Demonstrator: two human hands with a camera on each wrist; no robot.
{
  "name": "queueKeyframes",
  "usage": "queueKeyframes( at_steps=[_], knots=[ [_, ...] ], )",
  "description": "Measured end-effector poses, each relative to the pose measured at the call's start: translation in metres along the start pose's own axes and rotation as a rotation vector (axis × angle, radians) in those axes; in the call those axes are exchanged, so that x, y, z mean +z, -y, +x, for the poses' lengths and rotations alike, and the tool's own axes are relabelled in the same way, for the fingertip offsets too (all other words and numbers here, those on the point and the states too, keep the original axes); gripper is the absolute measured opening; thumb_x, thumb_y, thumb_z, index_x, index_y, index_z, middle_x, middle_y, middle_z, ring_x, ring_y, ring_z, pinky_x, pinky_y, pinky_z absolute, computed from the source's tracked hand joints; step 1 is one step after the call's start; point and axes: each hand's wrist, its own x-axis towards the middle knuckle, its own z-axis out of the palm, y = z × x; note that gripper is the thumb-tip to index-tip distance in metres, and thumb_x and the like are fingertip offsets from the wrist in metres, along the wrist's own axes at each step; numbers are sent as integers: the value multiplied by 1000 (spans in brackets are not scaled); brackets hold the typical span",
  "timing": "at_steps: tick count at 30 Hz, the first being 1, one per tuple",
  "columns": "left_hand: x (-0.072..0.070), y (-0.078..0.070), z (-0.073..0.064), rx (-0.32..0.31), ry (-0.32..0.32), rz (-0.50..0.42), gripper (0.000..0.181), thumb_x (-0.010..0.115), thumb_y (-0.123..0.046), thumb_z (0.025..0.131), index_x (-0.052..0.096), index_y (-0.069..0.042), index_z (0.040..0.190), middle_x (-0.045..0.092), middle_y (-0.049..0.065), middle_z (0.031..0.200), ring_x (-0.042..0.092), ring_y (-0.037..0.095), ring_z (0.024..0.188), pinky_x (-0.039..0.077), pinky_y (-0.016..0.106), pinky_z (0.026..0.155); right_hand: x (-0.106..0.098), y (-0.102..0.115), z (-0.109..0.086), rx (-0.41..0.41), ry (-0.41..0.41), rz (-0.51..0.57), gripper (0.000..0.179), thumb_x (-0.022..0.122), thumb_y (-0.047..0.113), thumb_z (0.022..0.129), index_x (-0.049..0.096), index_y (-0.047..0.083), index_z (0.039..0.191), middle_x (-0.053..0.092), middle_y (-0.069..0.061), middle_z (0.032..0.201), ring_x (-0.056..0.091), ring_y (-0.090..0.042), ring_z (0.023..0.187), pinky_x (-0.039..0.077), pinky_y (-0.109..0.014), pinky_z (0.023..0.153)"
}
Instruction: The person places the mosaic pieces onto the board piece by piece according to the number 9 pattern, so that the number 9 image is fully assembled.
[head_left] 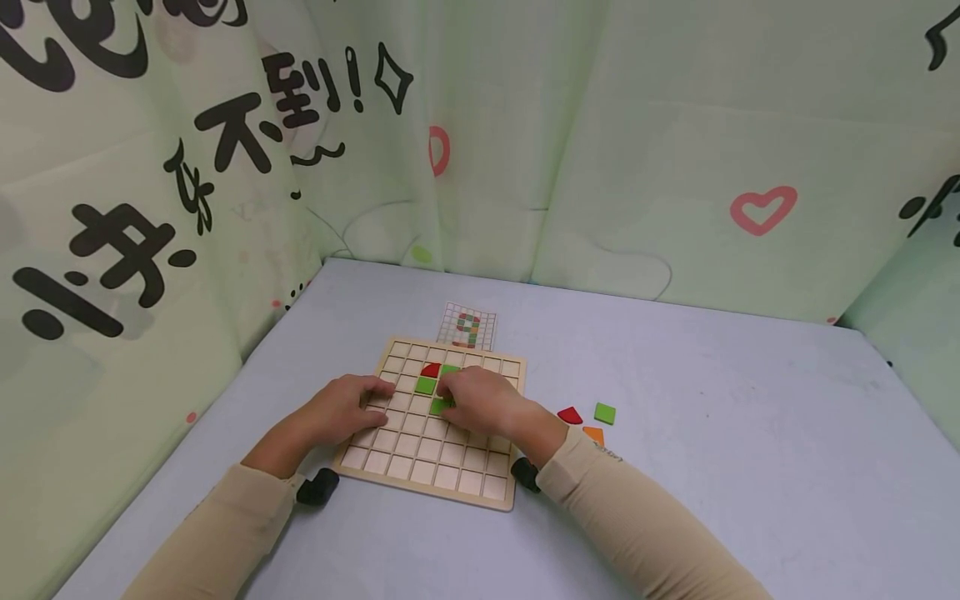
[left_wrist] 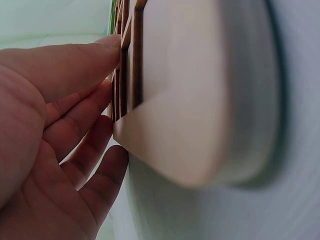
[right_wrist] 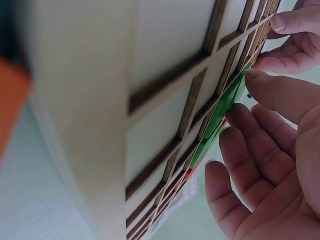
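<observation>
To the left of the wooden grid board [head_left: 405,446], the pale curtain [head_left: 135,375] carried bold black writing, and my left sleeve [head_left: 225,517] reached in from the near side. A black device [head_left: 318,487] at that wrist sat just beside the board's near left corner. My left hand [head_left: 345,410] was loose and uncurled at the board's left side, its fingertips touching the wood and holding nothing.

The board lay flat on the counter [head_left: 787,417]. In its far middle cells were a red piece [head_left: 431,369] with a curved edge, a green square [head_left: 425,385] just on the near side of it, and a far green piece [head_left: 449,369] just right of the red, partly covered by my fingers. A near green piece [head_left: 439,406] was pinched between the thumb and finger of my right hand [head_left: 483,400], right at the board's middle; I couldn't tell whether it lay fully in its cell. Against the board's far edge was a pattern card [head_left: 467,325], printed with coloured shapes on a grid.

Past the board's right edge lay a loose red piece [head_left: 571,415], an orange piece [head_left: 594,435] partly hidden by my right sleeve [head_left: 637,517], and a loose green square [head_left: 604,413], farthest right.
</observation>
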Motion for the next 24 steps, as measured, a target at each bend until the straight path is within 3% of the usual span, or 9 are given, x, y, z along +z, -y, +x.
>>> queueKeyframes(
  at_steps=[7,15,24],
  knots=[
    [0,-1,0,1,0,-5,42,72,-14,92,63,-7,133,56,15,140,42,37,138,35,54,110,0,-1,0,-11,-4,-6,27,70,22,95,70,9,119,69,1,103,60,-14,91,52,-33,85],
    [-1,-2,-2,-2,0,-13,42,72,-13,92,63,-6,133,56,15,140,42,36,138,35,53,111,1,-1,0,-21,-4,-1,13,70,19,95,70,13,107,62,6,86,55,-13,81,48,-31,76],
    [-2,-3,-2,8,-1,-8,42,72,-13,92,63,-6,133,57,14,139,42,36,137,34,53,111,0,-2,-1,-27,-1,-2,15,69,19,95,71,13,109,64,5,89,56,-13,82,50,-32,78]
  ],
)
